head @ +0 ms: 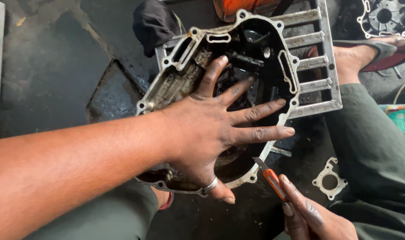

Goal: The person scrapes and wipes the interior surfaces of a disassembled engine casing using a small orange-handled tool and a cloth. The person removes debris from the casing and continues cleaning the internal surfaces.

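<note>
A grimy aluminium engine cover lies open side up across a metal grate on the floor. My left hand is spread flat over it, fingers splayed across the dark oily inside and the thumb at the near rim; a ring sits on the thumb. My right hand grips an orange utility knife, whose blade tip touches the cover's near right rim.
A small metal gasket lies on the dark oily floor to the right. My foot in a sandal rests beside the grate. A black cloth, an orange part and another engine casing sit at the top.
</note>
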